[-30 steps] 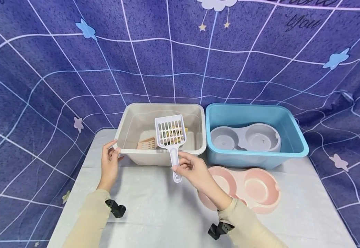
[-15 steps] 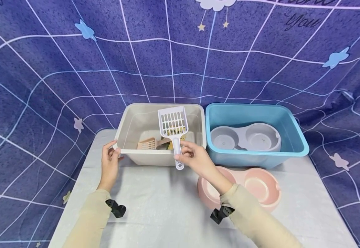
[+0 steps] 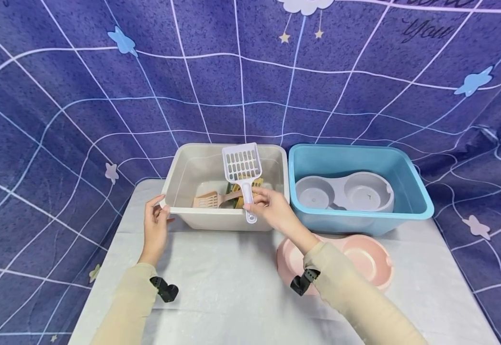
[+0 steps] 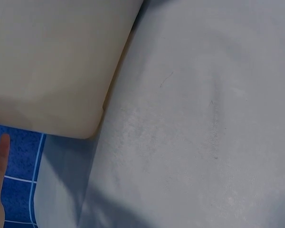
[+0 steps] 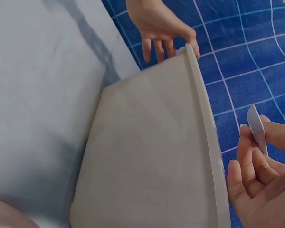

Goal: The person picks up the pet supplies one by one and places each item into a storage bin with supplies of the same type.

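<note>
My right hand point(image 3: 274, 209) pinches the handle of a pale lilac cat litter scoop point(image 3: 247, 184) between thumb and fingers. The scoop's slotted head is raised over the beige plastic bin point(image 3: 199, 218). Inside that bin lie a tan slotted scoop point(image 3: 207, 200) and a yellow-and-dark item point(image 3: 256, 184), partly hidden by the held scoop. My left hand point(image 3: 154, 230) grips the bin's front left corner, thumb and fingers at the rim. In the right wrist view the scoop handle point(image 5: 256, 124) shows edge-on in my fingers. The left wrist view catches only a finger beside the bin.
Right of the beige bin stands a blue bin point(image 3: 362, 221) with a grey double pet bowl point(image 3: 340, 190) inside. A pink double pet bowl point(image 3: 373, 261) lies on the pale tablecloth point(image 3: 216, 287), partly under my right forearm. A purple patterned curtain point(image 3: 242, 86) hangs behind.
My right hand has moved the lilac scoop forward and slightly right, uncovering more of the tan scoop. My left hand has stayed at the bin's corner.
</note>
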